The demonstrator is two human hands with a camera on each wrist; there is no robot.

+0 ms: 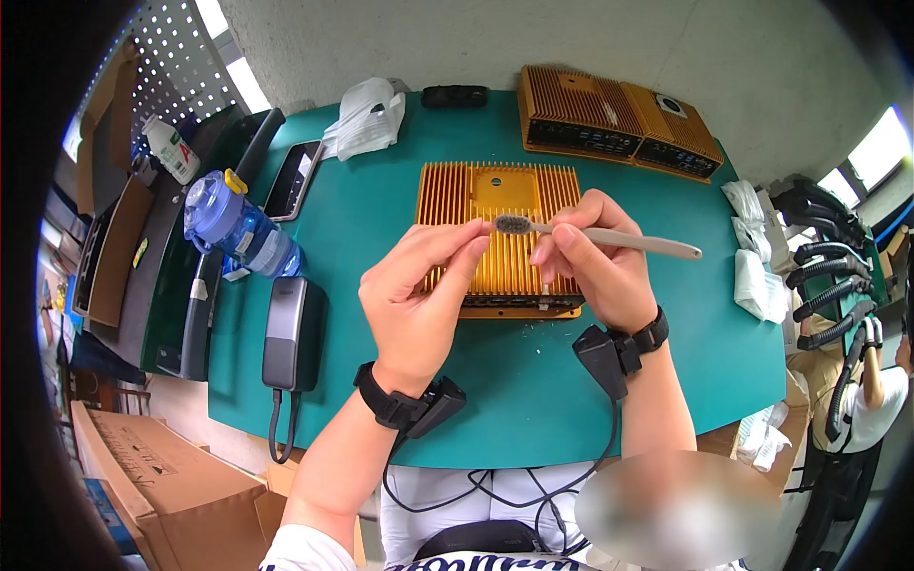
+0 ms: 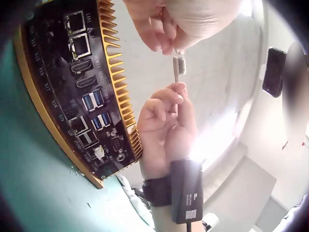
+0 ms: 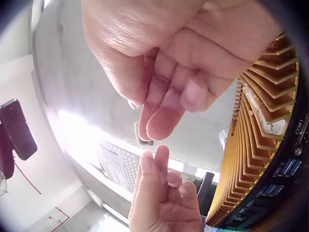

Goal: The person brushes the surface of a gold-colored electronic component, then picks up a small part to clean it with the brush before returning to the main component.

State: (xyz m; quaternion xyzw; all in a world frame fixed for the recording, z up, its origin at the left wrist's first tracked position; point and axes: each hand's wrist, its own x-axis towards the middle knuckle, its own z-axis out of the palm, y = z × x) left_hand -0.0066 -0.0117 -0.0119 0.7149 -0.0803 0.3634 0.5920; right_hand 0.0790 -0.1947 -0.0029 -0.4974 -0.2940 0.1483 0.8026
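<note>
Both forearms are bare. Behind the left hand (image 1: 419,300) sits a black wrist strap (image 1: 384,402) carrying a black wedge-shaped camera module (image 1: 440,400). The right hand (image 1: 602,271) wears the same, and its right module (image 2: 187,189) bears a small pale label. 2 black cables (image 1: 495,487) trail to the lower centre. A white short sleeve (image 1: 303,550) shows at lower left.

A round-edged counter with a teal top (image 1: 533,400) stands against a rough, pale grey concrete wall (image 1: 666,48). To the upper left a white perforated pegboard panel (image 1: 171,57) hangs beside a bright strip of window (image 1: 249,86). Another window (image 1: 881,147) glares with daylight at the right edge. Brown cardboard boxes (image 1: 162,476) sit low at the left, beside the counter.
</note>
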